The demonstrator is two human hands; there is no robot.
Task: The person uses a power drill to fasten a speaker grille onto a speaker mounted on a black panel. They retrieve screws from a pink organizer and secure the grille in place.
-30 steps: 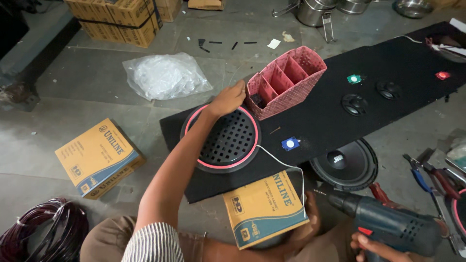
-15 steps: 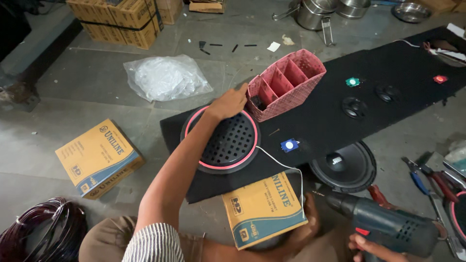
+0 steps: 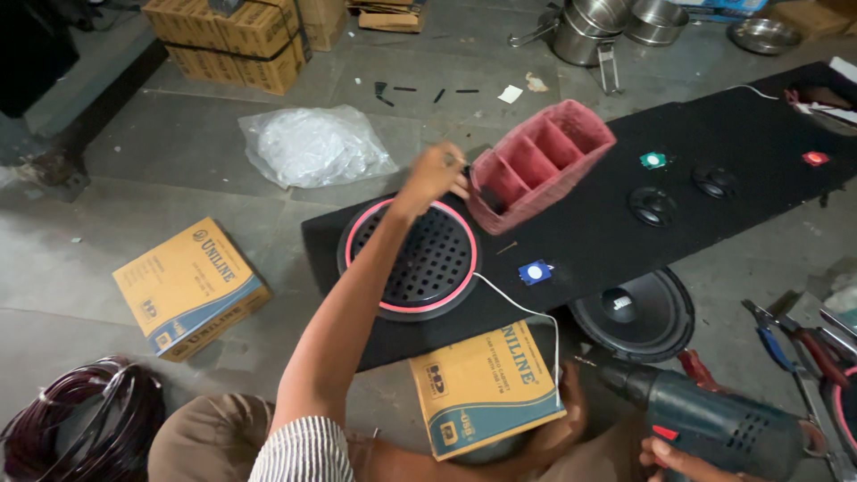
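Observation:
My left hand (image 3: 435,177) reaches out over a long black board (image 3: 750,134), its fingers pinched together at the near corner of a pink divided tray (image 3: 544,161). Whether they hold anything is too small to tell. Just below the hand, a round black grille with a pink ring (image 3: 411,259) sits in the board. My right hand (image 3: 669,460) grips a dark teal power drill (image 3: 714,424) at the bottom right, its nose pointing left. A white wire (image 3: 536,312) runs from the grille down toward the drill.
A loose black speaker (image 3: 634,312) lies beside the board. One yellow-and-blue box (image 3: 486,384) props the board and another (image 3: 187,286) lies to the left. A plastic bag (image 3: 312,147), a wire coil (image 3: 71,424), pliers (image 3: 786,344) and steel pots (image 3: 607,22) surround the spot.
My left hand has lifted off the grille's rim and moved up to the tray's near corner. The drill has stayed low at the right.

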